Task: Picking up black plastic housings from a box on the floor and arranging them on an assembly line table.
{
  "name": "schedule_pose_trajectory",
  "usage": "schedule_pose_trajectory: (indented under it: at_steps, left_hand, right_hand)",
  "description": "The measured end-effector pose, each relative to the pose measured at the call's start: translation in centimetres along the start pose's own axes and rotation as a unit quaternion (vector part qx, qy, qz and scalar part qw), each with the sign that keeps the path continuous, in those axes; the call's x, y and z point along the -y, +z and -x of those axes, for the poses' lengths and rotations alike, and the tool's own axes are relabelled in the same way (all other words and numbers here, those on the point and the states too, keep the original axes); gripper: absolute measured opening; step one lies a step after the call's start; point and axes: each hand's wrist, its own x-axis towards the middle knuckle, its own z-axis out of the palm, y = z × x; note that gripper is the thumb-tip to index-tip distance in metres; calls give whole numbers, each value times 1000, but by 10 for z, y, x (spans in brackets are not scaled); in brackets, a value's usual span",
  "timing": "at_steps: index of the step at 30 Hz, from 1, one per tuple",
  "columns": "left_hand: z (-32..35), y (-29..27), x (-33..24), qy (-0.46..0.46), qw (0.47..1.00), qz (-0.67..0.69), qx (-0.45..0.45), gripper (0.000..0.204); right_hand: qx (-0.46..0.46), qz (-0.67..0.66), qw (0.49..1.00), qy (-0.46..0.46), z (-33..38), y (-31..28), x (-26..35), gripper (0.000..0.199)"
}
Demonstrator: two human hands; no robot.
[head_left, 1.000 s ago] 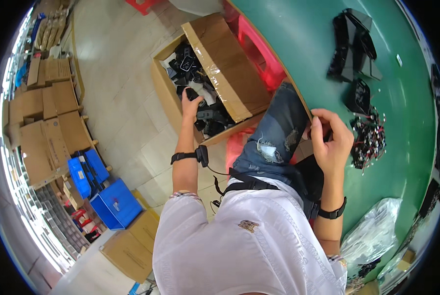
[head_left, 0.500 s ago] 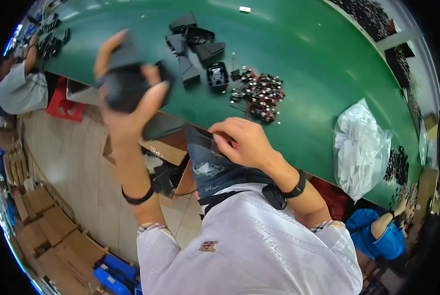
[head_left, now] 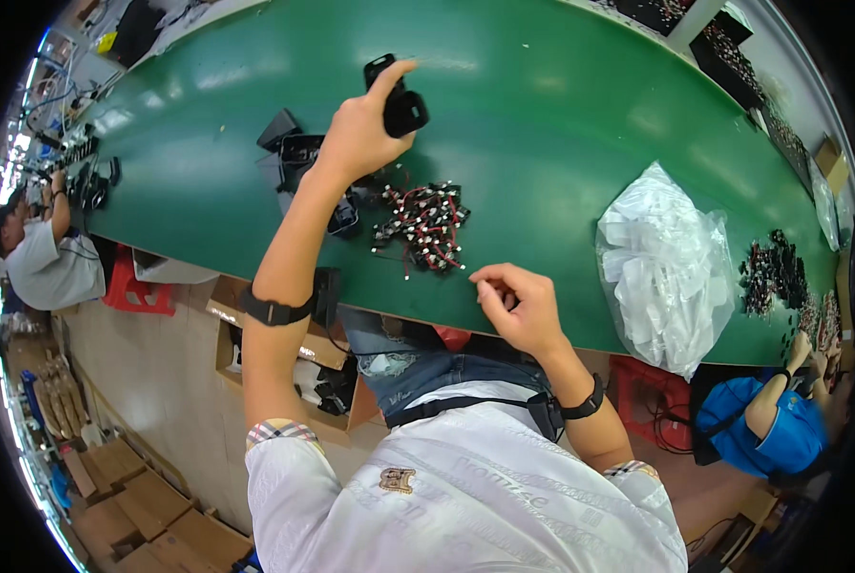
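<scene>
Over the green table, my left hand [head_left: 362, 137] is closed round black plastic housings [head_left: 405, 113], hollow and box-like; the fingers partly cover them. More black housings [head_left: 301, 150] lie on the table, partly hidden behind my left forearm. To their right is a tangled heap of small connectors with red and black wires [head_left: 425, 224]. My right hand [head_left: 523, 307] hovers by the near table edge, below and right of this heap. Its fingers are curled in towards the thumb, and whatever may be inside them is hidden.
A clear plastic bag of white pieces [head_left: 661, 272] rests on the table to the right. Under the near edge stands an open cardboard box [head_left: 358, 406] holding black parts. One co-worker [head_left: 766, 430] is at the far right, another [head_left: 50, 253] at the far left.
My left hand has moved right and farther over the table with the black housings. My right hand has shifted right and slightly nearer to me. The whole view has shifted too.
</scene>
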Motion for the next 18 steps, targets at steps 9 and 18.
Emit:
schedule_pose_trajectory:
  at_steps: [9,18]
  left_hand:
    - [11,-2,5,-44,995,-77,43,79]
    - [31,-18,-9,-90,977,-152,116,86]
  right_hand:
    - [9,-19,1000,-9,0,-4,-2,9]
    - [-1,-15,999,-46,1,-3,-9,9]
